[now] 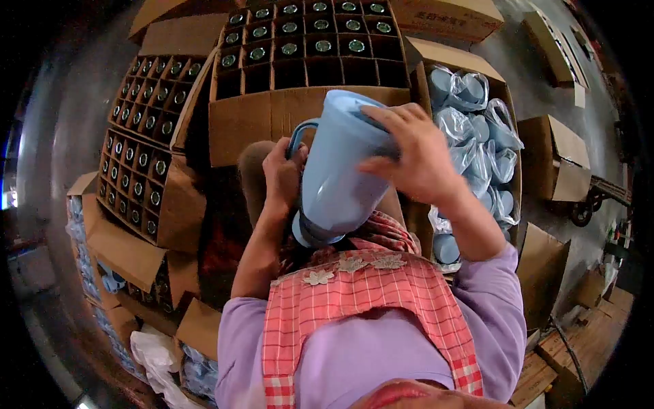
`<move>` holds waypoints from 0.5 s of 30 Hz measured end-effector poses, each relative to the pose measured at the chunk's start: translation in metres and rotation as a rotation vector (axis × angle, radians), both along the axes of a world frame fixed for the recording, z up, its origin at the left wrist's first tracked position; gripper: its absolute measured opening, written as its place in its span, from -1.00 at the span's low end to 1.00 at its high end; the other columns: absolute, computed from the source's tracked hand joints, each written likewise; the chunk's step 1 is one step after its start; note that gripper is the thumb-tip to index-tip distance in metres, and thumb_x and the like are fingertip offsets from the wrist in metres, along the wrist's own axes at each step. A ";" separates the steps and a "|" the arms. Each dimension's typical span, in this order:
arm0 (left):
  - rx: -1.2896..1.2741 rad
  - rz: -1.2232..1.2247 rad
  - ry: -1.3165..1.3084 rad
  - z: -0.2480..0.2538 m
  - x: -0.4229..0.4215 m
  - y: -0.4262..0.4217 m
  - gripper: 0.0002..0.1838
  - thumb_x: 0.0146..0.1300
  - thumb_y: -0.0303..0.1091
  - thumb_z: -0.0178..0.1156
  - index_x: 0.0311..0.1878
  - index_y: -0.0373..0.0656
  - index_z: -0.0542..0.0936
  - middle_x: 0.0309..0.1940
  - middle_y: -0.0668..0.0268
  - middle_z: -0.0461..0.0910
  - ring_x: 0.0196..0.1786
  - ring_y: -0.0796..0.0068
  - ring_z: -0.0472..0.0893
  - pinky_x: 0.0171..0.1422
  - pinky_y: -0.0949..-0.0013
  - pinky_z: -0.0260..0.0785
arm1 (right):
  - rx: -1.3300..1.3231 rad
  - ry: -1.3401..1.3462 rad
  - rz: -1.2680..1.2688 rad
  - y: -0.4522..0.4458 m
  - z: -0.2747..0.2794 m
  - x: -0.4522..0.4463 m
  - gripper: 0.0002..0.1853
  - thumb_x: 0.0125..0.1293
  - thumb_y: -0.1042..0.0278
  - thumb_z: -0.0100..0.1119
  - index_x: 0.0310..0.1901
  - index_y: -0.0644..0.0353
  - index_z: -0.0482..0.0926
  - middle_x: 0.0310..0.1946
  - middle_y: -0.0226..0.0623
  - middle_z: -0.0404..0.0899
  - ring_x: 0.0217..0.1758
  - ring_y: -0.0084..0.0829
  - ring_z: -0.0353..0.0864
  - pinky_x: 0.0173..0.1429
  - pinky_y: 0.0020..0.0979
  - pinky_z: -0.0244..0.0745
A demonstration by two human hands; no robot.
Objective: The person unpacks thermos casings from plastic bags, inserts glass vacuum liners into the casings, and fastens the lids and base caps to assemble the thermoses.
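A light blue pitcher (340,174) is held tilted above my lap, its wide rim toward the upper right and its base toward my apron. My left hand (281,170) is wrapped round the pitcher's handle. At the rim, my right hand (409,146) has its fingers bent over the opening and the thumb against the outer wall; whether it holds a lid cannot be made out. Just beyond the pitcher stands an open divided carton (272,112) with rows of round silvery tops in many of its cells.
More divided cartons (180,211) with similar tops stand at the left. At the right, an open carton (514,136) holds several light blue pieces in clear plastic bags. Further cartons and a wheeled cart (582,213) are at the far right. White plastic (153,351) lies at lower left.
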State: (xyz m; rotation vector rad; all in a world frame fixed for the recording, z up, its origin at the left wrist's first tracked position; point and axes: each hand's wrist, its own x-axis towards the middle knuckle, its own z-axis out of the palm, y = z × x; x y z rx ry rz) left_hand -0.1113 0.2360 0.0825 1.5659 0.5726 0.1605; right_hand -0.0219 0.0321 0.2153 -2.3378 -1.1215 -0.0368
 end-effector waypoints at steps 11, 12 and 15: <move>-0.107 -0.276 0.051 0.023 -0.076 0.014 0.28 -0.46 -0.18 0.53 0.41 -0.11 -0.02 0.34 0.16 0.16 0.34 0.26 0.23 0.37 0.20 0.06 | 0.585 0.438 -0.458 -0.023 -0.017 0.054 -0.66 0.19 0.23 0.19 -0.15 0.37 0.58 -0.34 -0.29 0.57 -0.29 -0.51 0.49 -0.20 -0.49 0.39; -0.156 -0.216 -0.003 0.024 -0.075 0.019 0.30 -0.46 -0.20 0.54 0.42 -0.10 -0.04 0.35 0.15 0.15 0.35 0.26 0.21 0.38 0.19 0.04 | 0.632 0.471 -0.472 -0.018 -0.014 0.056 -0.66 0.20 0.23 0.19 -0.16 0.38 0.59 -0.35 -0.31 0.57 -0.30 -0.54 0.48 -0.21 -0.52 0.38; 0.058 -0.039 -0.482 0.029 -0.049 0.003 0.29 -0.43 -0.08 0.55 0.41 -0.12 -0.03 0.33 0.08 0.16 0.34 0.17 0.21 0.37 0.14 0.04 | 0.716 0.592 -0.475 0.001 -0.023 0.064 -0.70 0.22 0.24 0.19 -0.19 0.36 0.60 -0.40 -0.44 0.55 -0.34 -0.65 0.42 -0.26 -0.60 0.34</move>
